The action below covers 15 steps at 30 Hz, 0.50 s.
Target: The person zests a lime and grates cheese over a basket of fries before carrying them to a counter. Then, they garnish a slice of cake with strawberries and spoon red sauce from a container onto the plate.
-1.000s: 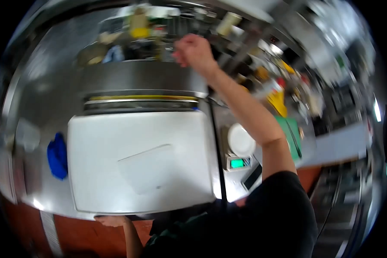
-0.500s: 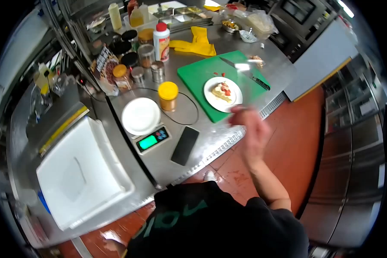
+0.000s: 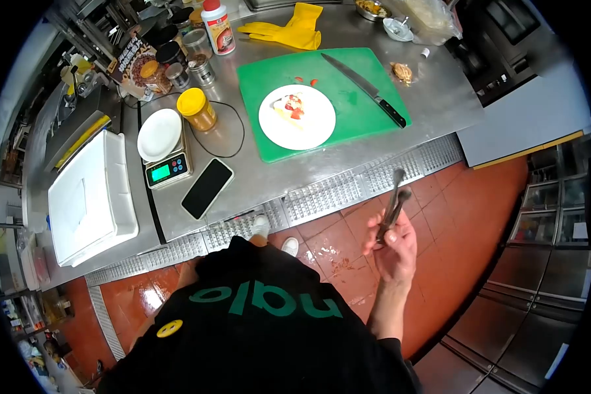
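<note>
My right hand (image 3: 395, 248) is closed around a small pair of metal tongs (image 3: 392, 213), held above the floor in front of the counter. The tongs' two rounded tips point up and stand slightly apart. To the left of that hand, a white plate (image 3: 318, 134) rests on a green cutting board (image 3: 368, 65). On the plate sits a pale wedge of cake or tart (image 3: 291, 113) with red fruit pieces on top. A black-handled knife (image 3: 364, 87) lies across the board's right side, near a few red bits (image 3: 314, 83). Only part of my left arm shows beside the dark shirt; its hand is hidden.
A digital scale (image 3: 169, 172) carries a small white plate (image 3: 159, 136); a phone (image 3: 207, 189) lies beside it. Nearby stand a yellow-lidded jar (image 3: 197, 110) and a red-capped bottle (image 3: 218, 27). Yellow gloves (image 3: 287, 27) lie behind the board. A white lidded tub (image 3: 92, 197) stands left.
My right hand has moved away from the plate, back towards my body and over the floor. The tongs now show clearly in it. The view has shifted, and the knife is seen whole.
</note>
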Each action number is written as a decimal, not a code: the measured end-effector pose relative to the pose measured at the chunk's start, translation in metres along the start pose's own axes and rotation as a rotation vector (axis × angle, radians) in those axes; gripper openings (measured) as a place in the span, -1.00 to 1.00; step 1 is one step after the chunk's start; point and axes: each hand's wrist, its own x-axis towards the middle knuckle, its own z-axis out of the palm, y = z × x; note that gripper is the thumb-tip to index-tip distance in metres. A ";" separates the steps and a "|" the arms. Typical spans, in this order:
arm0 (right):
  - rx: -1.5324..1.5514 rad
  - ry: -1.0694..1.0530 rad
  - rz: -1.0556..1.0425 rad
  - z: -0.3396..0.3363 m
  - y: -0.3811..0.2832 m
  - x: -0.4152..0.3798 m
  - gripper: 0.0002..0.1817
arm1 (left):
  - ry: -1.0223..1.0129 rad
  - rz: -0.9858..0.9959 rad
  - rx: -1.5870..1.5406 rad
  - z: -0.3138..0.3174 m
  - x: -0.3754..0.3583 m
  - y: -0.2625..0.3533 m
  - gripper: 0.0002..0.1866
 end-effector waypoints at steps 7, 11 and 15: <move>-0.085 0.064 -0.107 0.007 -0.018 0.028 -0.63 | -0.063 -0.170 -0.202 0.055 0.100 0.030 -0.80; -0.376 0.149 -0.085 0.006 -0.005 0.058 -0.69 | -0.075 -0.102 -0.314 0.050 0.155 0.053 -0.82; -0.592 0.165 -0.056 0.005 0.024 0.096 -0.73 | 0.030 -0.220 -0.479 0.041 0.174 0.065 -0.85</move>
